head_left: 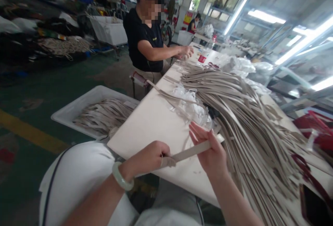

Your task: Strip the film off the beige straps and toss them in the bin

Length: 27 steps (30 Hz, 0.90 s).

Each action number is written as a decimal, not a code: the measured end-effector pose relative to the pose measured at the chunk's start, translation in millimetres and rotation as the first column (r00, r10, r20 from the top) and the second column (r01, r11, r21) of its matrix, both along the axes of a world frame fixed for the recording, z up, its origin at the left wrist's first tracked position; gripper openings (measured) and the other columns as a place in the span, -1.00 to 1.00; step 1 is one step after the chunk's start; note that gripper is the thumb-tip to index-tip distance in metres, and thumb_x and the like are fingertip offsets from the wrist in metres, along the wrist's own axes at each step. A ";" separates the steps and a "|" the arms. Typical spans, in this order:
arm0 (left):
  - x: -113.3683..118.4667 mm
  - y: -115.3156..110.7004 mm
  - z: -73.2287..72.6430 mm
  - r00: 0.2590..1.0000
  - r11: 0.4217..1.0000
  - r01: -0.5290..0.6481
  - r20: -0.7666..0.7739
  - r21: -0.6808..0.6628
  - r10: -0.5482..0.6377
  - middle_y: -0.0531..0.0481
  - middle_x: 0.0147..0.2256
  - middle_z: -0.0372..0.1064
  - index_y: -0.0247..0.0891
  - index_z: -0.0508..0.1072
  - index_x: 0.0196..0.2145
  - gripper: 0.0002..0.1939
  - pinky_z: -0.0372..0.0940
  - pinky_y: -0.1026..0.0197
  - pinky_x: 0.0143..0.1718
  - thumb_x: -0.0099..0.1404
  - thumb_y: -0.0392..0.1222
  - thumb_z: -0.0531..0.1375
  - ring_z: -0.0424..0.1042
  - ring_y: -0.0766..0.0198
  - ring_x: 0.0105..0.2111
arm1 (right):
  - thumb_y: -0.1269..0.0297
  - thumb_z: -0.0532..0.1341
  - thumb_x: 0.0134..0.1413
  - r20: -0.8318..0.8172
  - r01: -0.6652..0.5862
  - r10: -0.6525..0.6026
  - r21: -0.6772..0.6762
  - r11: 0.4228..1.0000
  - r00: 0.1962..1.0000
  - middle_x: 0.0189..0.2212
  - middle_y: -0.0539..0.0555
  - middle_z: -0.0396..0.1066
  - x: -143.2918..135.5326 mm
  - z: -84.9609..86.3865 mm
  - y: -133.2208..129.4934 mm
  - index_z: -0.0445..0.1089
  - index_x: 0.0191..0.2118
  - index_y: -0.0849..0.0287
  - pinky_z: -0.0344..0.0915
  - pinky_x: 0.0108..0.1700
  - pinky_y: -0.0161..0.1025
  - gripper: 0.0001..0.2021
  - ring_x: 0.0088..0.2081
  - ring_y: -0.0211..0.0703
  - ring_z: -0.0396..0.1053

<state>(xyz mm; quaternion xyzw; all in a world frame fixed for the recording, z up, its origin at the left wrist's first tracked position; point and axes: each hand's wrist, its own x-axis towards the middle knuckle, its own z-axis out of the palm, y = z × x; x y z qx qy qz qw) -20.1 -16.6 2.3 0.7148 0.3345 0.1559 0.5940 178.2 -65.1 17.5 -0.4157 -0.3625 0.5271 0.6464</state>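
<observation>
My left hand (156, 155), with a pale bangle at its wrist, is closed around one end of a flat grey-beige strap (192, 151). The strap runs slantwise up to my right hand (213, 153), which pinches it between the thumb and the palm side while its other fingers stretch out. Part of the strap beyond my left fingers is hidden. Just right of my right hand lies a large heap of similar straps (241, 115) spread along the table. Behind the hand sits a crumpled clear plastic bag (192, 104).
The white table (140, 125) has its edge at my lap. A white bin of straps (78, 110) stands on the floor at left. A co-worker (145, 42) sits across. Dark red scissors (303, 167) and a phone (314, 207) lie at right; a bottle (204, 56) stands farther back.
</observation>
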 end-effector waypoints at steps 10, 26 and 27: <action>7.5 -6.1 0.1 1.000 1.000 0.018 -0.010 -0.024 -0.018 0.11 -0.55 0.24 -0.28 0.39 -0.55 -0.74 0.01 0.28 -0.45 0.10 -0.03 0.23 0.18 0.29 -0.46 | -0.04 0.15 0.23 0.066 -0.128 0.133 -0.074 0.989 0.989 0.13 0.15 0.40 -26.9 -13.1 -26.3 0.55 -0.04 0.08 0.05 0.31 0.08 -0.61 0.25 0.07 0.23; 10.7 -19.4 -19.8 0.979 0.994 -0.046 -0.202 -0.102 0.024 0.05 -0.38 0.42 -0.27 0.39 -0.31 -0.71 0.15 0.18 -0.30 0.09 -0.01 0.21 0.36 0.12 -0.29 | -0.10 0.23 0.08 -0.068 0.162 -0.164 -0.045 0.986 0.984 -0.07 0.24 0.54 -6.3 5.5 -24.9 0.61 -0.21 0.18 0.07 0.30 0.13 -0.56 0.08 0.16 0.41; 9.0 -19.0 -20.9 0.978 0.993 -0.054 -0.204 -0.109 0.030 0.06 -0.39 0.42 -0.26 0.39 -0.29 -0.71 0.15 0.19 -0.32 0.08 -0.02 0.21 0.35 0.13 -0.30 | -0.11 0.21 0.09 -0.071 0.204 -0.205 -0.020 0.979 0.976 -0.11 0.25 0.56 -0.5 11.4 -22.4 0.62 -0.23 0.20 0.04 0.32 0.13 -0.55 0.06 0.15 0.43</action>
